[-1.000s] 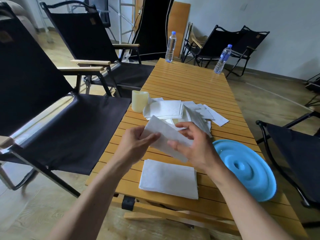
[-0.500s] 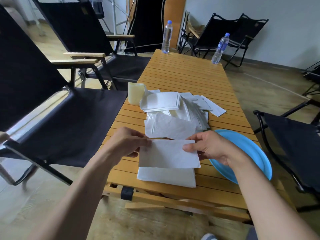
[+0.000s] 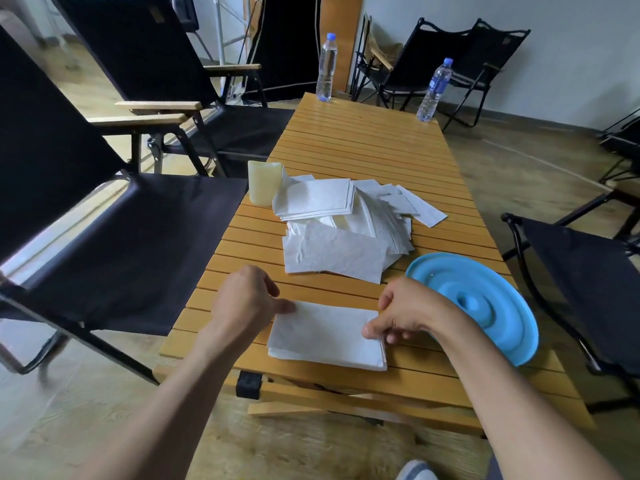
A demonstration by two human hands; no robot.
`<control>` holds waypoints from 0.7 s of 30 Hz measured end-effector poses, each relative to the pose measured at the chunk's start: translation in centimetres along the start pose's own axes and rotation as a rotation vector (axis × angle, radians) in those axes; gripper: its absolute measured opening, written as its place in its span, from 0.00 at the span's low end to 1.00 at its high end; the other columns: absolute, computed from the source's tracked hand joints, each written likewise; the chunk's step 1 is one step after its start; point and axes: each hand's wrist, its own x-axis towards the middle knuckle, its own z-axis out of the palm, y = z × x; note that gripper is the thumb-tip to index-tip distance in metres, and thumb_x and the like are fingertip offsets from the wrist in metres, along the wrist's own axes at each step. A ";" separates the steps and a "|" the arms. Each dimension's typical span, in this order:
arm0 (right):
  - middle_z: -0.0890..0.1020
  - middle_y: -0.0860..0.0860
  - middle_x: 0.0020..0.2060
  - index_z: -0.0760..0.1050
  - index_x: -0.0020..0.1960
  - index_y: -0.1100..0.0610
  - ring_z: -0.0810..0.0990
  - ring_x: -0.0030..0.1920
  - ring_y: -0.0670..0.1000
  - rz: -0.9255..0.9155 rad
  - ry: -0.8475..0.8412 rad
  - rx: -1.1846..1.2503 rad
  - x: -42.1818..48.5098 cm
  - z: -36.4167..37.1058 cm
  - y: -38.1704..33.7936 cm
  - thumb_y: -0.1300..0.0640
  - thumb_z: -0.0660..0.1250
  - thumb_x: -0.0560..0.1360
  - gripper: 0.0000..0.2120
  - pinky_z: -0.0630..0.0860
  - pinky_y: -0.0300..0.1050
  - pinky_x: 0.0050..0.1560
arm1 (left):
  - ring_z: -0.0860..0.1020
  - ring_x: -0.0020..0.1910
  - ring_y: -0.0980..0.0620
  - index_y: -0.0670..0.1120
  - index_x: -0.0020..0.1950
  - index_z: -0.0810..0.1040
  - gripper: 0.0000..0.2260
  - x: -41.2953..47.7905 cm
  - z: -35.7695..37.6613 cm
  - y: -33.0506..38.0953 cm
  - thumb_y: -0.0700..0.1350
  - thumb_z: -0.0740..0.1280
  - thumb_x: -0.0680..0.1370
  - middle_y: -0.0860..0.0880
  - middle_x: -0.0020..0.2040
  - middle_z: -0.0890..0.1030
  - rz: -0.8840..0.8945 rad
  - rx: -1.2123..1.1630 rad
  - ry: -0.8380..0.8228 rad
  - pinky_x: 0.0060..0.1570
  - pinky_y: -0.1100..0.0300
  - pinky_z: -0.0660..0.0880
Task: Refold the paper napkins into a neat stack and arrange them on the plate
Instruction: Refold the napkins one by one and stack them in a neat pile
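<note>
While both hands are on it, the folded napkin stack (image 3: 322, 358) lies flat at the near edge of the slatted wooden table (image 3: 363, 140), edges roughly squared. Right hand (image 3: 401, 313) pinches the right edge of the top napkin (image 3: 325, 323) between thumb and forefinger. Left hand (image 3: 247, 303) is at the far-left corner, thumb tip on the paper, other fingers curled; can't tell if it grips the sheet or only touches it. Blue plate (image 3: 485, 299) sits just right of the stack, its rim overhanging the table's right edge, with the right wrist crossing its near-left rim. Loose napkin pile (image 3: 346, 223) is mid-table, beyond the stack and apart from it. Cream cup (image 3: 264, 183) stands just beside the pile at the left edge. Two water bottles (image 3: 326, 72) (image 3: 434, 90) stand upright at the far end. Black folding chairs (image 3: 121, 230) flank the table.
</note>
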 end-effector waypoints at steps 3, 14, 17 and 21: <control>0.82 0.46 0.26 0.76 0.45 0.54 0.78 0.25 0.41 -0.058 0.148 -0.057 0.4 -0.6 -0.2 0.49 0.84 0.62 0.21 0.70 0.35 0.25 | 0.79 0.35 0.54 0.50 0.43 0.78 0.17 0.2 0.0 0.0 0.56 0.81 0.65 0.53 0.37 0.79 0.007 0.019 0.040 0.33 0.58 0.78; 0.74 0.52 0.58 0.81 0.55 0.51 0.75 0.60 0.56 -0.229 0.699 -0.203 7.2 -1.9 -1.5 0.53 0.72 0.76 0.09 0.68 0.43 0.47 | 0.78 0.35 0.59 0.51 0.53 0.80 0.13 0.7 -0.6 1.0 0.57 0.74 0.74 0.62 0.35 0.75 0.122 -0.070 0.206 0.36 0.57 0.80; 0.80 0.50 0.52 0.81 0.45 0.48 0.78 0.54 0.53 -0.294 0.737 -0.079 6.4 -1.9 -1.4 0.53 0.73 0.75 0.02 0.70 0.42 0.44 | 0.79 0.37 0.58 0.50 0.56 0.80 0.15 0.7 -0.8 1.1 0.56 0.74 0.74 0.60 0.37 0.77 0.131 -0.092 0.219 0.36 0.56 0.80; 0.84 0.42 0.41 0.81 0.42 0.48 0.82 0.45 0.42 -0.473 0.673 0.186 3.5 -2.0 -1.4 0.54 0.75 0.73 0.04 0.71 0.33 0.40 | 0.81 0.50 0.51 0.51 0.69 0.73 0.27 0.8 -0.9 1.1 0.56 0.75 0.73 0.50 0.60 0.81 0.132 -0.157 0.235 0.47 0.50 0.81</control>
